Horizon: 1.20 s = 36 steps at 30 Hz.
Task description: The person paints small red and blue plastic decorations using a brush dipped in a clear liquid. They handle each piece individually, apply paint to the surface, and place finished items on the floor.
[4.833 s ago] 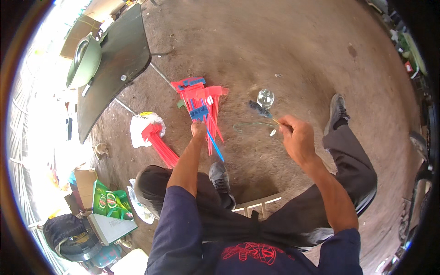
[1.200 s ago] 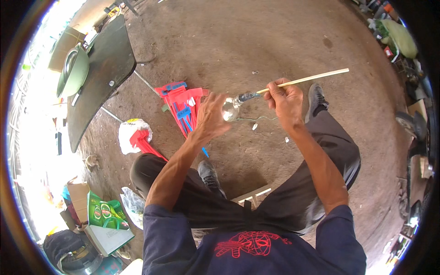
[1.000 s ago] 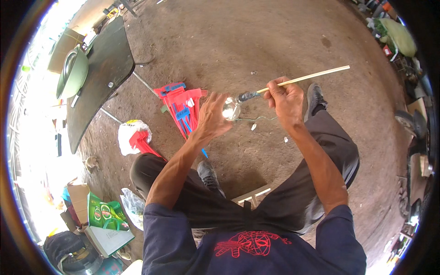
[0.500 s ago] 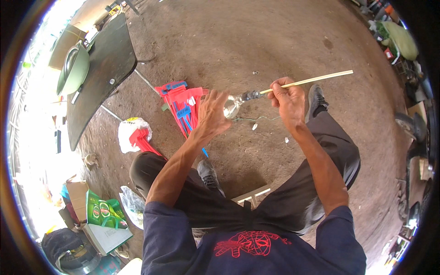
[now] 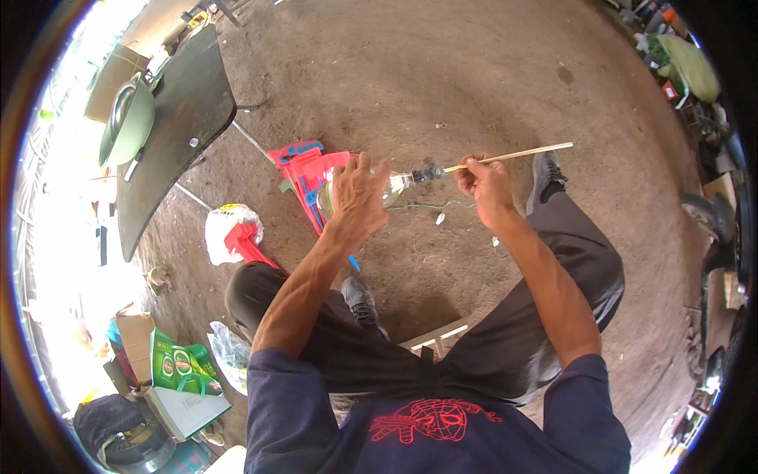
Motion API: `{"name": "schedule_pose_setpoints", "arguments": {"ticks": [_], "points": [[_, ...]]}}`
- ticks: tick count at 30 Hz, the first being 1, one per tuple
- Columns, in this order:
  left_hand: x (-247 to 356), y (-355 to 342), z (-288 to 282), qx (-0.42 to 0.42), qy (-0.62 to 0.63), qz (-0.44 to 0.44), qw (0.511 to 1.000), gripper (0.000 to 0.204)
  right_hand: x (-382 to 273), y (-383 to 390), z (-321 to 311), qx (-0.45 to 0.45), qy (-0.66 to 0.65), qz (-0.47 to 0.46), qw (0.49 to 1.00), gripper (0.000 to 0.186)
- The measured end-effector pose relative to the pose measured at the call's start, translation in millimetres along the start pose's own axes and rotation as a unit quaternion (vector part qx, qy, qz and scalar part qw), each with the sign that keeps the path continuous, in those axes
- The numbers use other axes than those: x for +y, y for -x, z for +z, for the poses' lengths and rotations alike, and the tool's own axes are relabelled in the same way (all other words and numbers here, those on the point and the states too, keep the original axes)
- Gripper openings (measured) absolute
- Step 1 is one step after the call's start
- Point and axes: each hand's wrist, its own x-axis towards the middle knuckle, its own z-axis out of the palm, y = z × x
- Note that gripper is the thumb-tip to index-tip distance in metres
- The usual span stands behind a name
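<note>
My left hand (image 5: pixel 361 193) is wrapped round a clear, rounded glass bottle (image 5: pixel 397 183), held sideways above the floor with its neck towards the right. Much of the glass is hidden behind the hand. At the neck sits a dark grey, fluffy-looking clump (image 5: pixel 428 174); its exact kind is hard to make out. My right hand (image 5: pixel 486 188) pinches a thin pale wooden stick (image 5: pixel 530 152), whose left end meets the clump. How far the clump reaches into the neck cannot be told. A thin green string (image 5: pixel 426 207) shows below the bottle.
Red and blue plastic strips (image 5: pixel 304 170) lie on the earth floor beyond my left hand. Left of them stand a white bag (image 5: pixel 229 229) and a dark table (image 5: pixel 178 103) bearing a green basin (image 5: pixel 134 126). A cardboard box (image 5: pixel 136 336) is at the lower left.
My right hand and the stick have shifted left and slightly down. The bottle has moved a little, and more of its body shows left of my left hand. The clump is nearer the neck.
</note>
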Motion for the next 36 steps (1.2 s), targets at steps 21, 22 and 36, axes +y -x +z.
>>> {"name": "schedule_pose_setpoints", "arguments": {"ticks": [21,22,36], "points": [[1,-22,85,0.083,0.240,-0.003,0.967,0.071,-28,25,28,-0.033,0.197,-0.126,0.972,0.012],[0,-28,99,0.087,0.246,-0.002,0.965,0.073,-29,23,24,-0.017,0.182,-0.118,0.976,0.012],[7,-103,256,0.066,0.319,-0.141,0.935,0.091,-40,18,-25,0.059,0.156,-0.107,0.980,0.015]]}}
